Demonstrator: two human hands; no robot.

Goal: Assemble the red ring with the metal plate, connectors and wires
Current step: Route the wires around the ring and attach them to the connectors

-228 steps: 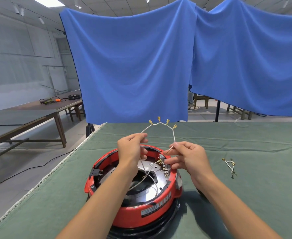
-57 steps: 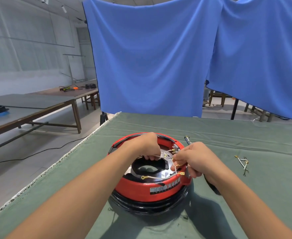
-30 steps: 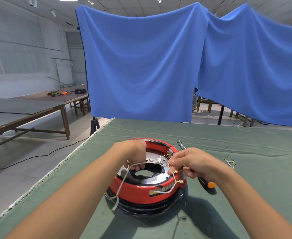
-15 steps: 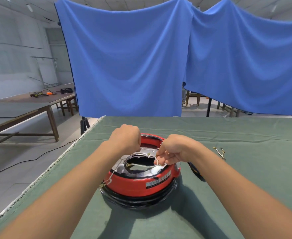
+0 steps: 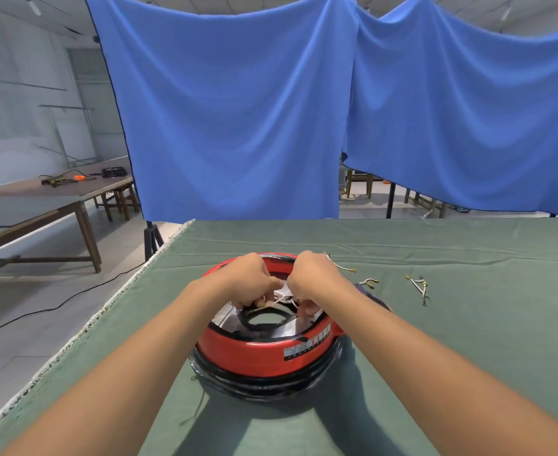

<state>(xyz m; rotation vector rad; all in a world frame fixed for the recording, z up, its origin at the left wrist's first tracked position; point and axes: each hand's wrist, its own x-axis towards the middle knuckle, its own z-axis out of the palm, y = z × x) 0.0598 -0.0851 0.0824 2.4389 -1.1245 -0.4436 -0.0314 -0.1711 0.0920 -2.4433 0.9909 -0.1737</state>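
The red ring [image 5: 258,357] sits on a black base on the green table, with a shiny metal plate [image 5: 291,329] inside it around a dark central hole. My left hand [image 5: 249,279] and my right hand [image 5: 315,278] hover close together over the ring's far half. Both have curled fingers that pinch a thin white wire [image 5: 281,297] between them, just above the plate. The fingertips and the wire's connectors are mostly hidden by the hands.
Loose wires with brass connectors lie right of the ring: one bundle [image 5: 419,287], another [image 5: 368,282] and one [image 5: 342,266] behind my right hand. The table's left edge [image 5: 83,327] is near. Blue curtains [image 5: 238,110] hang behind; a wooden table [image 5: 40,205] stands far left.
Both hands have come closer together over the ring's far side. The wire that hung over the ring's left rim is now gathered between the fingers. Wires now show behind my right hand.
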